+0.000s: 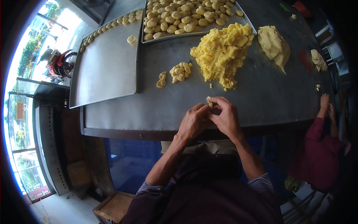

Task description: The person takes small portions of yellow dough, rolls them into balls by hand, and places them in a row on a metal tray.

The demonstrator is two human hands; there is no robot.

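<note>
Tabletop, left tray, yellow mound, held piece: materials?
Tabletop: likely sheet metal, dull grey with a smudged sheen.
Left tray: probably bare metal, satin; thin bright rim.
Yellow mound: soft mash or paste, going by its craggy, crumbly surface.
Held piece: perhaps pale dough, irregular edge; partly hidden, so unsure.

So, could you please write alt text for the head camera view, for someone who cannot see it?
A person's bare left hand and right hand meet at a small pale dough-like piece over a smooth grey table. Beyond are a crumbly yellow mound, a smooth pale lump, and two rectangular metal trays bearing round pale pieces.
</note>
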